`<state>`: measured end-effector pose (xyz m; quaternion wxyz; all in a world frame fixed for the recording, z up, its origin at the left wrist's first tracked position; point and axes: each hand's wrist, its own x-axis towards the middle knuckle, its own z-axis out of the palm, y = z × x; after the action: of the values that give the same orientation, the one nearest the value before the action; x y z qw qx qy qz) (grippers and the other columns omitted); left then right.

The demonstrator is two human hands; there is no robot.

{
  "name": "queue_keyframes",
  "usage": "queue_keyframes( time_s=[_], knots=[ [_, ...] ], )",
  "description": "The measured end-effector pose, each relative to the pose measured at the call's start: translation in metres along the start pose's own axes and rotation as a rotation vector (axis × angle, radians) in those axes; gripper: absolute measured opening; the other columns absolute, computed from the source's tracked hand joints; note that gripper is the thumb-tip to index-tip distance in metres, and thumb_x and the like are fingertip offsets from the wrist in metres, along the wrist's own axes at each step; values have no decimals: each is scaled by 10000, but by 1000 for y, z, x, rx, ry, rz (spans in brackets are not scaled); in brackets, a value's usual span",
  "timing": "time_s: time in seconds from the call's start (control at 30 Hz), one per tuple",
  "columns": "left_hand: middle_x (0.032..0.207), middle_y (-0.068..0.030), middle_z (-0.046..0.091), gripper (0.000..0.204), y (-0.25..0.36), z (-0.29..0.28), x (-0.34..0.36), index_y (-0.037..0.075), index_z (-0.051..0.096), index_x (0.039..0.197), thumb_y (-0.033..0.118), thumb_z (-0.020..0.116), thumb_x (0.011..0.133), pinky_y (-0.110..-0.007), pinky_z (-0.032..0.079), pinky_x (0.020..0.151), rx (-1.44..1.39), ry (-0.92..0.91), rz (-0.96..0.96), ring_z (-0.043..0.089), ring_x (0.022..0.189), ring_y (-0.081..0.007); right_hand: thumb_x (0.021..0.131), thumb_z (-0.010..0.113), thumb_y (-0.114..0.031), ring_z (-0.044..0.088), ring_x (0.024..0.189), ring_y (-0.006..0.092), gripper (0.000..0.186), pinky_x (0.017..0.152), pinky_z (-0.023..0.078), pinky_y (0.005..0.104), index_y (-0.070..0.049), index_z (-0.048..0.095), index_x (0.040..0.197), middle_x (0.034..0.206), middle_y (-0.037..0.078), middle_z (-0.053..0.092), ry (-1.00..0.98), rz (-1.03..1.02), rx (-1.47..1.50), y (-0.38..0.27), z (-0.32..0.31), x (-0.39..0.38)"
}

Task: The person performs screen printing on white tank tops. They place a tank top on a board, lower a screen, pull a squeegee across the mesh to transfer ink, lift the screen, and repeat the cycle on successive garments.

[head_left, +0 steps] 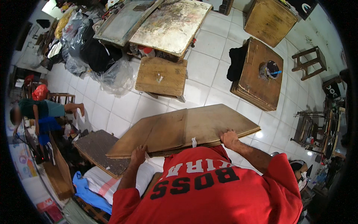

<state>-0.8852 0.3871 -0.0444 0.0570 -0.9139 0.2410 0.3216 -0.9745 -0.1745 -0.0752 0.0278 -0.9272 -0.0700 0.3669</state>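
In front of my waist, a stack of thin brown boards (pixel 158 128) spans from side to side, with a seam across its middle. My left hand (pixel 139 154) grips its near edge toward the left end, fingers bent over the top. Farther right, my right hand (pixel 228 138) closes on the same near edge, its forearm reaching in from the right. A small white scrap (pixel 194 142) sticks out at the near edge between my hands. Both thumbs and the undersides of the boards are hidden.
A wooden stool (pixel 161 76) stands ahead, before a paint-stained table (pixel 171 24). Another board stack (pixel 261 71) at right carries a tub (pixel 270 70). A dark speckled board (pixel 99 147) lies left, near a white bundle (pixel 140 179). Another person (pixel 41 114) is at far left.
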Motion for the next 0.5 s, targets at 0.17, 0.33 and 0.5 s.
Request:
queue_keyframes(
  time_s=[0.17,0.33,0.5],
  knots=[
    [1368,-138,573,800,-104,-26,65,122,456,1484,121,794,759,-479,486,1030,221,60,67,573,1257,-334,917,549,-207,731,850,419,444,695,587,519,-33,612,1321,958,292,714,379,-31,-55,-72,2,27],
    [1522,-173,467,979,-223,-90,119,137,347,1582,176,848,742,-490,429,1094,284,-147,115,472,1386,-356,884,595,-219,717,936,420,429,733,576,556,-56,616,1281,990,273,711,121,87,141,-160,-31,71],
    [1416,-200,551,778,-298,-173,167,110,463,1489,85,753,768,-514,501,1012,288,-198,202,544,1313,-380,922,578,-291,688,1094,405,278,820,538,647,-140,749,1081,1035,221,728,46,174,221,-227,-77,116]
  ],
)
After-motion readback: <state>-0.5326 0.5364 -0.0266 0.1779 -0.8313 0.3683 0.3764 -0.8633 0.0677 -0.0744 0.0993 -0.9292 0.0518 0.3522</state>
